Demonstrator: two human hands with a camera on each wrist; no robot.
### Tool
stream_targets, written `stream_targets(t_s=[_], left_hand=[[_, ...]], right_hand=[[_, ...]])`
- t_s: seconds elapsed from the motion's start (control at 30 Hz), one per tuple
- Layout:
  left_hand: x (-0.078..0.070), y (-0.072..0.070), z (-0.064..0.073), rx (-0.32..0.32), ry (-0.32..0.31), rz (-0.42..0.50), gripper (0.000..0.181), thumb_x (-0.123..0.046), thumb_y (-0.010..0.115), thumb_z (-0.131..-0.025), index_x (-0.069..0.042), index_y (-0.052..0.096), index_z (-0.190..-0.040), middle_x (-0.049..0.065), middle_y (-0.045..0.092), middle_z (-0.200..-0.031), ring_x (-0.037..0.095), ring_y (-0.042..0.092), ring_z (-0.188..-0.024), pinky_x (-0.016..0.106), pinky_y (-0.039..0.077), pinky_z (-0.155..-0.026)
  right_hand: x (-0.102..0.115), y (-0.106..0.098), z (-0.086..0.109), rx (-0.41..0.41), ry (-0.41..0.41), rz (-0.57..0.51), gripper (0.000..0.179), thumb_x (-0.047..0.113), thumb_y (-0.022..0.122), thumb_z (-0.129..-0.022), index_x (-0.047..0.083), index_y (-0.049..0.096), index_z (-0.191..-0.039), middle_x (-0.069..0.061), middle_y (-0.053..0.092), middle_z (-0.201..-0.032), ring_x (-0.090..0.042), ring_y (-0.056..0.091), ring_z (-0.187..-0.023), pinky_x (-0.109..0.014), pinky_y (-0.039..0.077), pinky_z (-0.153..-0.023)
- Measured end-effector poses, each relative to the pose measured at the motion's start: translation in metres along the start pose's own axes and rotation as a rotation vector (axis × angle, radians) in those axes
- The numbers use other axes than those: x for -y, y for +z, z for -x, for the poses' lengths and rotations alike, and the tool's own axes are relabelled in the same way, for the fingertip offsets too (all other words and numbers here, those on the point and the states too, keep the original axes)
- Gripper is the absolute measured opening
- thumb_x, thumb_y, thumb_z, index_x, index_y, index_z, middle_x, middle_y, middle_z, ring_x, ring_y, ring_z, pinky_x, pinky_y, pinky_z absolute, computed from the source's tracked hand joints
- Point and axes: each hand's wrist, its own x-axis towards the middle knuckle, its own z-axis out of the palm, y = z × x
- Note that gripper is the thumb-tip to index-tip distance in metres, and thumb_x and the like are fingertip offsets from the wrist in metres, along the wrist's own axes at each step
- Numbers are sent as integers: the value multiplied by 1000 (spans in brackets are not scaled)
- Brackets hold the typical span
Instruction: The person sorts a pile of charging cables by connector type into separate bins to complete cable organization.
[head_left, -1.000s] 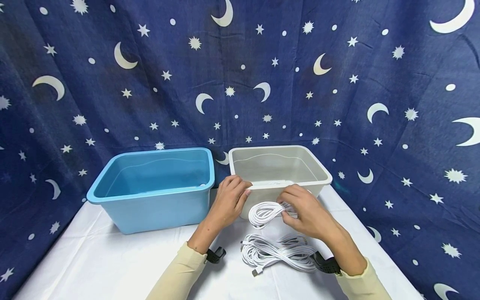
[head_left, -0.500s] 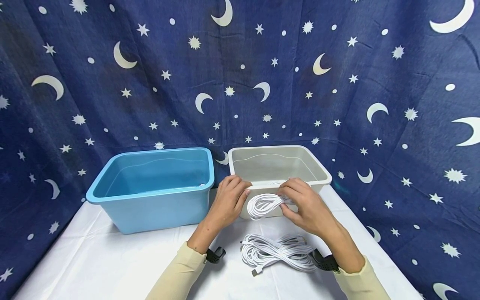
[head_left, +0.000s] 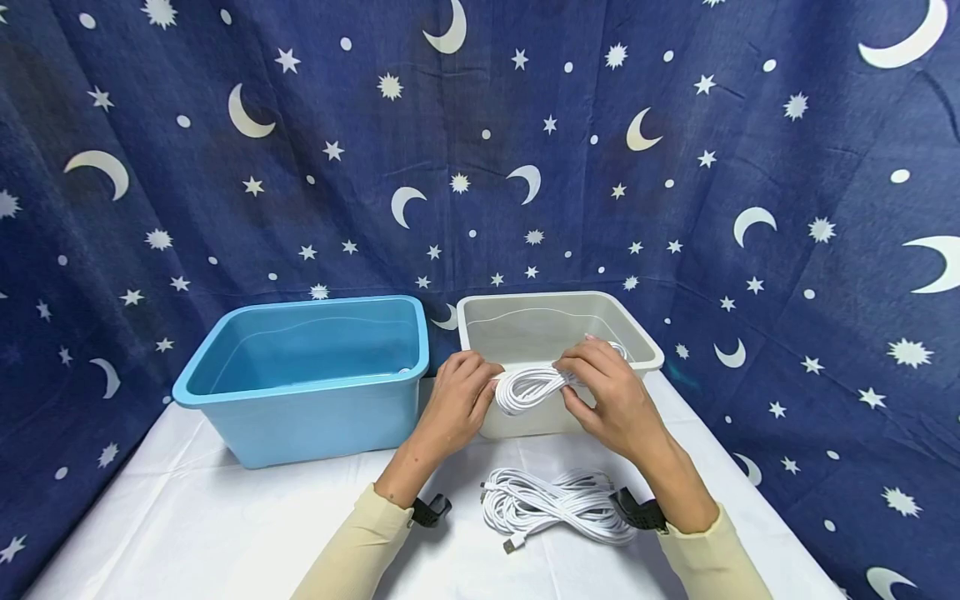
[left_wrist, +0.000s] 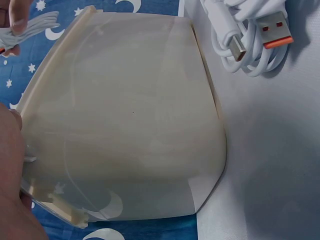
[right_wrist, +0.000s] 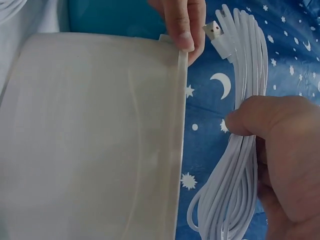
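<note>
My right hand (head_left: 611, 400) pinches a coiled white USB cable (head_left: 528, 389) between thumb and fingers, held at the front rim of the grey bin (head_left: 536, 423). In the right wrist view, the cable's loops (right_wrist: 225, 195) hang below the thumb, and a metal USB plug (right_wrist: 215, 32) sticks out beside the upper end. My left hand (head_left: 456, 402) grips the bin's front left corner, thumb on the near side. Directly in front of the bin, more coiled white cables (head_left: 558, 507) lie on the table, one USB plug (head_left: 513, 544) pointing toward me.
To the left stands a blue bin (head_left: 307, 421), with a small white bit (head_left: 405, 370) visible inside its right end. A white cloth covers the table (head_left: 202, 517). Behind both bins hangs a dark blue curtain (head_left: 480, 208) with moons and stars.
My right hand has raised the coiled cable from in front of the grey bin's wall up to its rim, moving slightly forward. The left hand stays on the rim.
</note>
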Motion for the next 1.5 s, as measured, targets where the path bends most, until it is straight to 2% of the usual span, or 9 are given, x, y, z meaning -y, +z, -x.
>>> stream_targets(t_s=[0.1, 0.33, 0.9, 1.3, 1.5], left_hand=[[0, 0, 0, 6, -6, 1, 25, -25, 50, -113, -17, 72, -122, -2, 65, -111, 25, 52, -128, 52, 36, -116], [1, 1, 0, 16, -10, -5, 25, -24, 50, -113, -17, 72, -123, -3, 65, -113, 24, 51, -130, 52, 36, -116], [0, 0, 0, 0, -7, 8, 27, -28, 49, -114, -16, 72, -123, -2, 63, -109, 25, 51, -127, 51, 35, -116], [-1, 1, -1, 4, -16, 10, 27, -27, 50, -114, -15, 72, -123, -1, 63, -110, 26, 51, -127, 51, 34, -116], [-1, 3, 0, 4, -17, 12, 27, -28, 49, -114, -15, 72, -123, -1, 63, -111, 26, 51, -127, 51, 34, -117]], right_hand=[[-3, 3, -1, -25, -5, 0, 24, -3, 76, -83, -1, 74, -107, -12, 70, -109, -35, 63, -112, -40, 31, -126], [-12, 10, -2, -95, -20, 14, 22, -1, 73, -85, -1, 75, -107, -12, 71, -108, -35, 63, -110, -46, 33, -124], [-28, 22, 0, -130, 103, 70, 24, 1, 76, -89, -1, 75, -112, -15, 71, -113, -37, 62, -117, -45, 31, -125], [-33, 30, 2, -182, 97, 65, 24, -3, 77, -86, -3, 76, -111, -16, 73, -113, -40, 62, -118, -44, 32, -125], [-31, 31, 2, -233, 96, 51, 22, -5, 74, -83, -3, 78, -105, -15, 74, -108, -39, 65, -112, -45, 38, -120]])
